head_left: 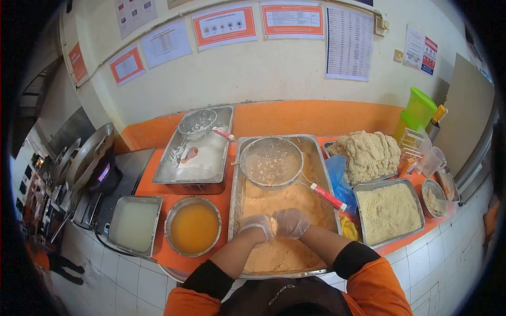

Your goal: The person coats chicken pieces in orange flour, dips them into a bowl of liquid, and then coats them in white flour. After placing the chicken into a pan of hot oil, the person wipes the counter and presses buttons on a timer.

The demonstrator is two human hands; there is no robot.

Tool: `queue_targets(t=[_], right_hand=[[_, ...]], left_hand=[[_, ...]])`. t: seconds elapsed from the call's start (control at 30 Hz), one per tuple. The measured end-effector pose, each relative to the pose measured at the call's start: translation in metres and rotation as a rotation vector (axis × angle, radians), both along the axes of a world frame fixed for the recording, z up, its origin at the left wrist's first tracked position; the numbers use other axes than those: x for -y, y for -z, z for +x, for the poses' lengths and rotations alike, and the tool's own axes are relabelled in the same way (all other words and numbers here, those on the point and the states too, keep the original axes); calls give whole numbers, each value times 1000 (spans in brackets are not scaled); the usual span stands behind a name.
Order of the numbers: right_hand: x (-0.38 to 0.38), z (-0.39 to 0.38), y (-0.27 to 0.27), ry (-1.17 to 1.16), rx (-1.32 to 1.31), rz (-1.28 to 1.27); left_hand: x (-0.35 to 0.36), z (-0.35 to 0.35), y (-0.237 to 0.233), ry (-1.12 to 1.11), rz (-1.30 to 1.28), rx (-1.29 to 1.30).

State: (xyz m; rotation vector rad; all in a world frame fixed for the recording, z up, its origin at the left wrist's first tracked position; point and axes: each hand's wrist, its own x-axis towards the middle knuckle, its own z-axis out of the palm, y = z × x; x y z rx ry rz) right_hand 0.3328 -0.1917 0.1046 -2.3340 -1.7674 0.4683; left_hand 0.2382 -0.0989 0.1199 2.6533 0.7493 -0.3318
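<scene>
My left hand (256,226) and my right hand (292,222), both in clear plastic gloves, meet over a deep metal tray (237,174) of orange-tinted flour (279,203). Between them shows a small flour-coated piece (273,225), gripped from both sides; what it is under the coating I cannot make out. The fingers of both hands are curled inward. A round wire sieve (271,162) with a red-and-white handle rests across the far part of this tray, crumbs on its mesh.
At left stand a tray of white flour (197,163) with a sieve (197,124), a bowl of orange liquid (193,226) and a pan of cloudy liquid (134,224). A wok (92,155) sits further left. Rightward are a crumb tray (389,210), a crumb heap (365,152) and a blue bag (337,174).
</scene>
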Motion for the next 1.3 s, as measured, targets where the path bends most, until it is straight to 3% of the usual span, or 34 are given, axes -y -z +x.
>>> queue_targets(t=[0.07,0.1,0.13,0.2,0.3,0.4,0.47,0.6,0.63,0.7,0.73,0.77,0.87,1.03,1.13,1.17,1.23,1.3], right_hand=[[1,-4,0,-80,203,27],[-6,-4,33,-80,203,24],[-21,0,91,-164,73,359],[-31,15,136,-254,-67,682],[-19,26,125,-155,-104,300],[-7,6,23,-84,87,-56],[-8,3,-2,106,151,-310],[7,18,13,105,80,-277],[7,8,0,-134,61,-490],[-2,10,67,-448,8,-631],[-6,11,143,-523,-23,-567],[-4,-1,148,-523,-18,-565],[-10,-27,147,-522,2,-903],[-6,-7,120,-551,-254,-739],[-10,7,76,-443,-448,-313],[-12,8,60,-393,-390,-88],[-20,6,52,-305,-26,221],[-23,-9,74,-276,151,143]], left_hand=[[4,1,-15,15,21,-178],[4,2,-10,15,18,-178],[3,3,-2,17,51,-204],[5,4,3,11,73,-230],[5,3,3,1,64,-65],[-1,6,3,-91,7,-146],[-2,6,-11,-159,-70,-225],[-5,-1,29,-33,-14,-150],[-6,-3,41,-73,46,30],[-15,-1,53,-106,117,212],[-20,1,51,24,51,-81],[-23,5,50,151,-17,-373],[-17,-7,116,456,-148,-786],[22,-15,112,477,-149,-666],[25,-13,104,454,-151,-640],[26,-12,102,452,-156,-637],[27,-9,99,449,-166,-638],[30,-8,94,446,-167,-646]])
